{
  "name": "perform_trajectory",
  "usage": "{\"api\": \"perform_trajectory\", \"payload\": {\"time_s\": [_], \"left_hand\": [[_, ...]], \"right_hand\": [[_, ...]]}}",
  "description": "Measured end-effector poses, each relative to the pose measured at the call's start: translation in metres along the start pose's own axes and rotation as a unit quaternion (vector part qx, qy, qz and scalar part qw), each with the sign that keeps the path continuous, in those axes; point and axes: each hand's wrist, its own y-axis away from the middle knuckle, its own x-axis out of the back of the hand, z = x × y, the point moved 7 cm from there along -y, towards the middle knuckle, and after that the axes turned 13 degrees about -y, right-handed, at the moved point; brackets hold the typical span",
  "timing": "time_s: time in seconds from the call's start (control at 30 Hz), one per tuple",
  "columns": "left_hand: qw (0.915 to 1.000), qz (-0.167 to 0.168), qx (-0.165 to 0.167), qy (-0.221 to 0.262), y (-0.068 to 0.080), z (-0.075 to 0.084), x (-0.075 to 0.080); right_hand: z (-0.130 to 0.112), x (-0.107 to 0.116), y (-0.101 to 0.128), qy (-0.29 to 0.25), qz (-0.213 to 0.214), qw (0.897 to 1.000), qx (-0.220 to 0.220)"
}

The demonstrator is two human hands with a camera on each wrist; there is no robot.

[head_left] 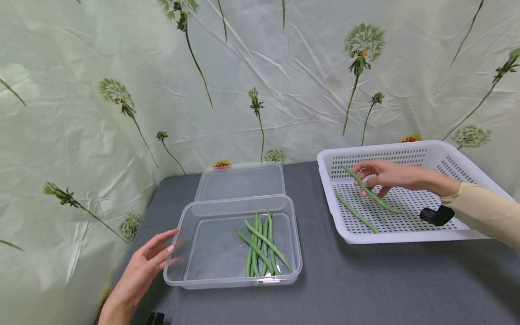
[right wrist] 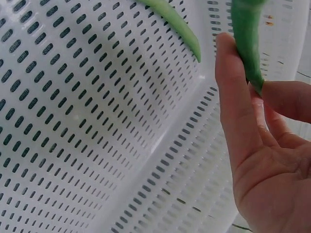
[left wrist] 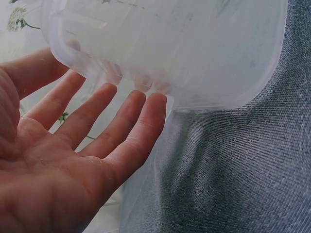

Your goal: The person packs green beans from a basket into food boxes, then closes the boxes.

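While the right hand [head_left: 382, 177] pinches one green bean [head_left: 370, 194] above the white perforated basket [head_left: 410, 151], the left hand [head_left: 142, 266] rests open-fingered against the clear container [head_left: 233, 280]. Held only at the fingertips, the long bean could swing and slip free, or catch the container's rim on the bench [head_left: 365, 280].

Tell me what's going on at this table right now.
A person is handling green beans with bare hands. The right hand pinches one bean over the white basket, where another bean lies on the perforated floor. The left hand is open, its fingers by the left wall of the clear container, which holds a small bunch of beans. The container's lid lies just behind it on the grey table.
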Motion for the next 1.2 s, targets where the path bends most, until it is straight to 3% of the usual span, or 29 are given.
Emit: {"api": "perform_trajectory", "payload": {"time_s": [0.53, 0.9, 1.2], "left_hand": [[0.9999, -0.004, -0.009, 0.007, -0.001, 0.001, 0.001], [0.9999, 0.0, -0.009, 0.005, -0.002, 0.002, 0.0], [1.0, 0.005, -0.008, 0.001, -0.002, 0.001, 0.001]], "right_hand": [[-0.02, 0.003, 0.025, 0.021, 0.091, 0.994, 0.058], [-0.038, -0.014, 0.036, 0.009, 0.076, 0.993, 0.091], [-0.043, -0.026, 0.045, -0.031, 0.101, 0.989, 0.107]]}}
